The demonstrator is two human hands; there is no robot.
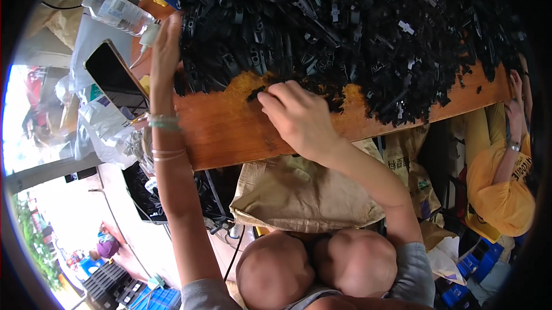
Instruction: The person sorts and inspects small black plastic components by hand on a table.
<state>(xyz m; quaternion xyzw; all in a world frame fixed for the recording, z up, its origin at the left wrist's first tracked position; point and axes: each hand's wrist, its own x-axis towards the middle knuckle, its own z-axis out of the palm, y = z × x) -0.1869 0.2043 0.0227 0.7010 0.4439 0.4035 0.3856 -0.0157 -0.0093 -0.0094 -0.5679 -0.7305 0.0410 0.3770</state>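
A large heap of black moulded plastic parts (259, 34) covers the far side of the wooden table (230, 131). At the heap's left edge my left hand (165, 42) reaches far forward, its fingers stretched out against the parts; the fingertips are partly hidden. My right hand (299, 120) is over the table's middle, fingers curled and closed. A small black plastic piece (255, 94) shows at its fingertips, and black scraps (333, 102) lie just beyond the knuckles.
Left of my arm are a phone (117, 77), a clear plastic bottle (119, 13) and plastic bags. A brown paper sack (305, 189) hangs between the table edge and my knees. At right, another person in a yellow shirt (500, 195) has hands on the table's end.
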